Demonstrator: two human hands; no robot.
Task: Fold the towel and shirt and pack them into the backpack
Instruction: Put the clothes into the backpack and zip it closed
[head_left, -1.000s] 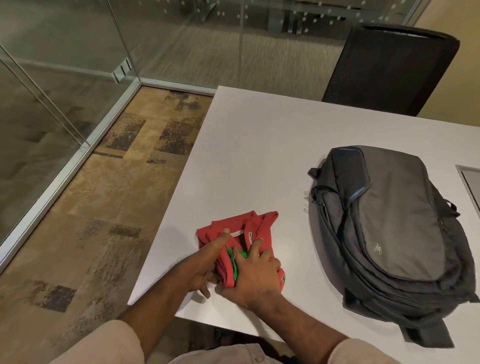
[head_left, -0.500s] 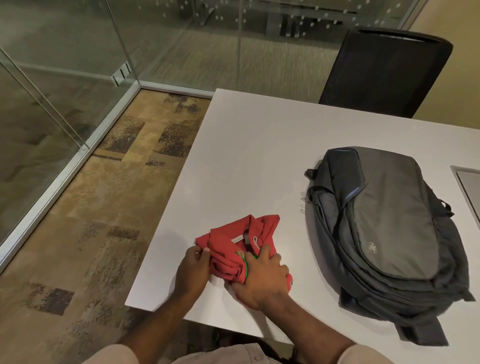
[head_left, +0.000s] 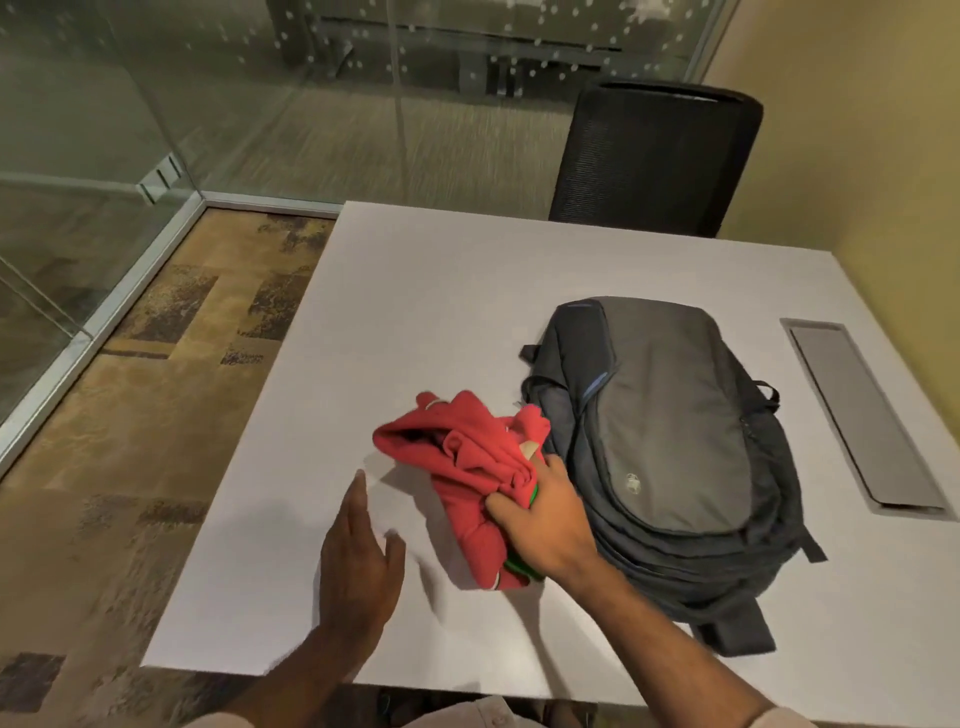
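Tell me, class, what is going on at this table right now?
A person is packing. Their right hand grips a bundled red shirt beside the grey backpack, which lies flat on the white table and looks closed. The left hand hovers open, holding nothing. No towel is clearly visible.

No text, number or brand name can be read anywhere in the view. The only mark is a small pale round emblem on the grey front panel of the backpack, too small and blurred to make out. A small pale tag shows among the folds of the red shirt; nothing on it is legible.
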